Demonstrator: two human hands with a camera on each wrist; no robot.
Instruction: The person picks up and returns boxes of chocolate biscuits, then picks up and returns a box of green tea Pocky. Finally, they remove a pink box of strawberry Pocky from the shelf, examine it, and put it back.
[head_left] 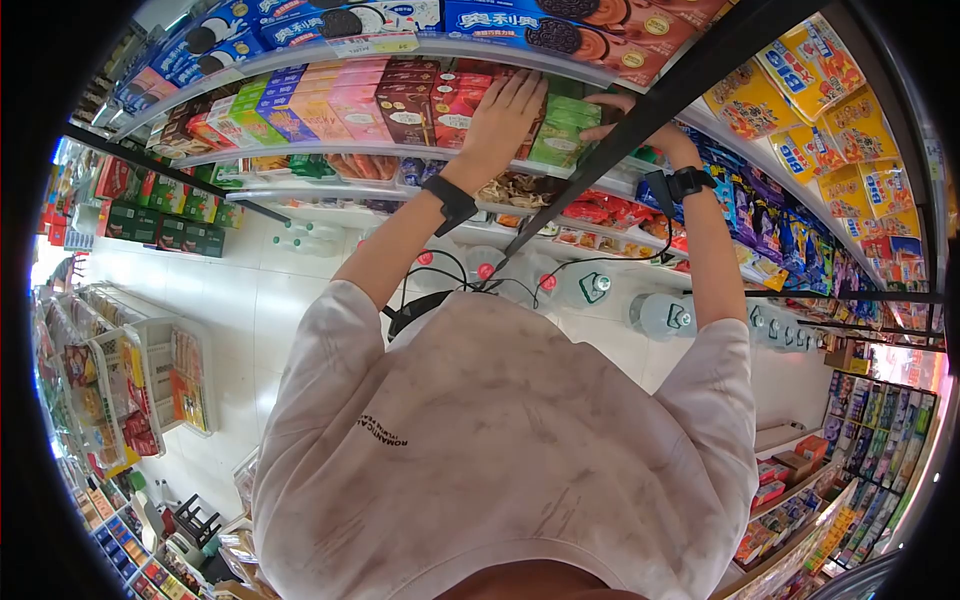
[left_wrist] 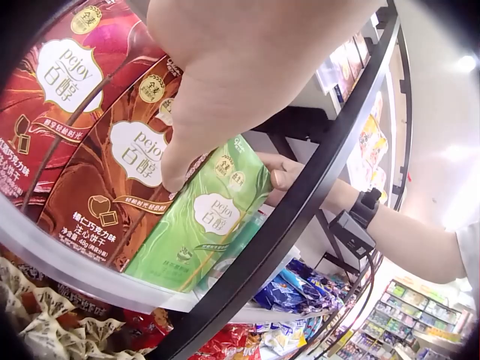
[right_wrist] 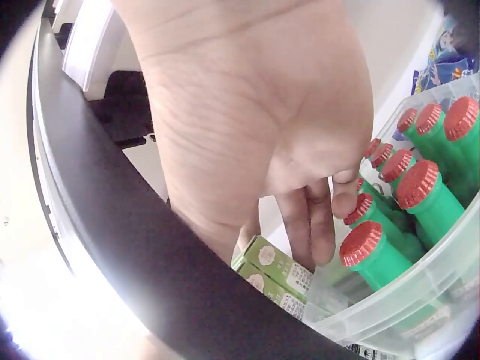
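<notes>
left hand [head_left: 505, 110] raised, fingers flat | right hand [head_left: 638, 127] raised, fingers extended

The head camera looks down from above, and the 2 wrist cameras look closely at the same green boxes [head_left: 560, 130].

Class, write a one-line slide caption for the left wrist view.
Left hand touches a brown Pejoy box beside a green box; right hand reaches behind it.

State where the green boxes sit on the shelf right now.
In the head view, the green boxes stand centre-right on the shelf, just right of the brown boxes under the left hand; the fingers of the right hand touch them.
</notes>
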